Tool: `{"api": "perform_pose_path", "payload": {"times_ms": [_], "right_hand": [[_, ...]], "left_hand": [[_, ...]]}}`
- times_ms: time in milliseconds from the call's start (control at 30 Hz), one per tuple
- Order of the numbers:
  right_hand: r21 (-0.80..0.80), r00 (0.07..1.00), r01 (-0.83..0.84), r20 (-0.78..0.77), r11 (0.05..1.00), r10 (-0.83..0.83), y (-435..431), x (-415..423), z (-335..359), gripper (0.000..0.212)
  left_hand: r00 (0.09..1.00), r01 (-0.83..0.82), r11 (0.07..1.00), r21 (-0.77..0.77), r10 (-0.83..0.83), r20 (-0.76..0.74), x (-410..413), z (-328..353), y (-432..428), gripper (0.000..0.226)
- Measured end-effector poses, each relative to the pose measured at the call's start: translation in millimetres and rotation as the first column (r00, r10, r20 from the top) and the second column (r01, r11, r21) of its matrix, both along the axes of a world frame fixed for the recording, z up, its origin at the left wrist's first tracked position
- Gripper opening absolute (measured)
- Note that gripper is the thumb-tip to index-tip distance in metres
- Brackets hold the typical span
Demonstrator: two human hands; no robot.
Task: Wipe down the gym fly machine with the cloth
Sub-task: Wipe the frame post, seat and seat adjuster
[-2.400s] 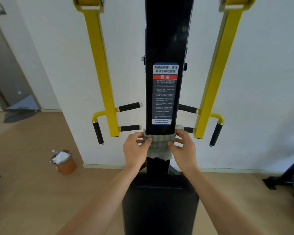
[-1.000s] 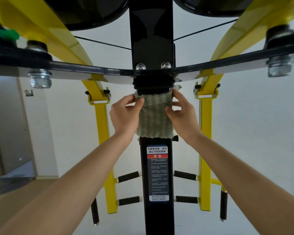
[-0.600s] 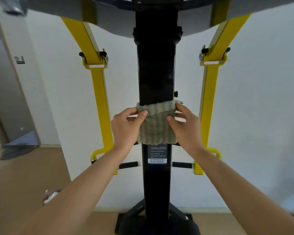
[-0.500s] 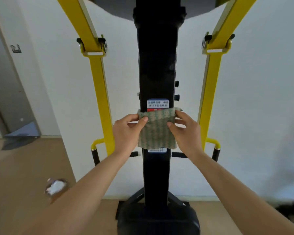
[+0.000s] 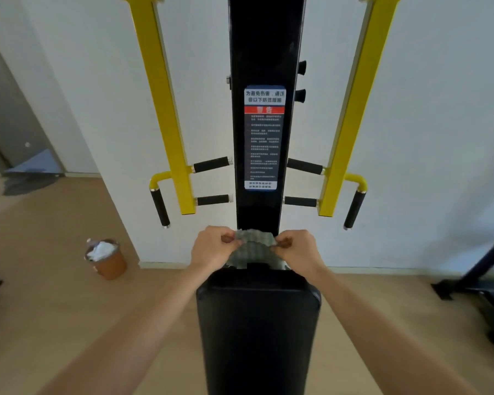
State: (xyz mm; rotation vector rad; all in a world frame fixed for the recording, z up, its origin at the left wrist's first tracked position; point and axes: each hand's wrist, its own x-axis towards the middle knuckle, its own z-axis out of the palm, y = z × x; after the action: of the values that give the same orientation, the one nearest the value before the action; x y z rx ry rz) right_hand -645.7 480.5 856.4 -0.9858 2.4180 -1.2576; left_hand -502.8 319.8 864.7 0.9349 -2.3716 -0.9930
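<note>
The fly machine's black upright post (image 5: 264, 47) stands straight ahead, with a warning label (image 5: 264, 138) on its front. Two yellow arms (image 5: 166, 115) (image 5: 351, 115) with black foam grips flank it. A green and white textured cloth (image 5: 254, 245) lies against the foot of the post, just above the black padded seat (image 5: 257, 323). My left hand (image 5: 213, 248) pinches the cloth's left edge and my right hand (image 5: 295, 249) pinches its right edge. The cloth's lower part is hidden behind the seat top.
A white wall runs behind the machine. A brown bin (image 5: 106, 258) with white waste stands on the wooden floor at the left. Black equipment base (image 5: 482, 283) sits at the right. A grey door (image 5: 9, 118) is at the far left.
Both hands have slid the cloth down the post, from its top, over the warning label, to the post's foot above the seat. My view has tilted down with them.
</note>
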Motion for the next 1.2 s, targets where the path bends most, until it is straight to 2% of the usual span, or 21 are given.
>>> {"api": "perform_pose_path", "payload": {"times_ms": [67, 167, 333, 467, 533, 600, 667, 767, 967, 1067, 1133, 1200], "right_hand": [[0.157, 0.985, -0.168, 0.001, 0.973, 0.170, -1, 4, -8, 0.002], [0.264, 0.964, -0.254, -0.004, 0.931, 0.264, -5, 5, -7, 0.010], [0.303, 0.976, -0.215, 0.097, 0.929, 0.194, -5, -2, -4, 0.005], [0.338, 0.978, -0.180, 0.166, 0.924, 0.130, 2, -12, -3, 0.021], [0.298, 0.973, -0.173, 0.199, 0.939, 0.116, 9, -17, -8, 0.024], [0.162, 0.969, -0.129, 0.230, 0.978, 0.090, 18, -21, -18, 0.020], [-0.045, 0.953, -0.040, 0.300, 0.998, 0.052, 28, -22, -28, 0.017], [-0.280, 0.872, 0.090, 0.486, 0.956, 0.061, 40, -30, -37, 0.010], [-0.458, 0.884, 0.131, 0.455, 0.879, 0.105, 37, -56, -14, 0.013], [-0.537, 0.910, 0.048, 0.372, 0.842, 0.185, 24, -55, 16, 0.019], [-0.564, 0.915, -0.031, 0.317, 0.825, 0.251, 16, -52, 39, 0.023], [-0.614, 0.897, -0.115, 0.273, 0.781, 0.347, 10, -48, 64, 0.024]], "left_hand": [[0.991, 0.079, 0.995, 0.061, -0.085, 0.104, 3, -8, -2, 0.019], [0.962, 0.192, 0.970, 0.149, -0.216, 0.169, 4, -13, 0, 0.021], [0.934, 0.259, 0.958, 0.122, -0.281, 0.223, -7, -19, 0, 0.021], [0.900, 0.330, 0.943, 0.035, -0.326, 0.289, -22, -17, 3, 0.018], [0.898, 0.337, 0.941, 0.015, -0.326, 0.295, -26, -17, 9, 0.015], [0.910, 0.321, 0.947, -0.028, -0.300, 0.288, -27, -19, 16, 0.014], [0.962, 0.227, 0.972, -0.061, -0.214, 0.172, -25, -19, 22, 0.013], [0.996, -0.025, 0.997, -0.073, 0.018, -0.087, -28, -15, 39, 0.012], [0.866, -0.375, 0.917, -0.135, 0.294, -0.404, -50, 2, 91, 0.008], [0.787, -0.376, 0.925, 0.047, 0.346, -0.510, -55, 27, 104, 0.006], [0.760, -0.281, 0.944, 0.171, 0.328, -0.561, -54, 48, 104, 0.010], [0.731, -0.200, 0.956, 0.213, 0.291, -0.618, -52, 70, 99, 0.015]]}}
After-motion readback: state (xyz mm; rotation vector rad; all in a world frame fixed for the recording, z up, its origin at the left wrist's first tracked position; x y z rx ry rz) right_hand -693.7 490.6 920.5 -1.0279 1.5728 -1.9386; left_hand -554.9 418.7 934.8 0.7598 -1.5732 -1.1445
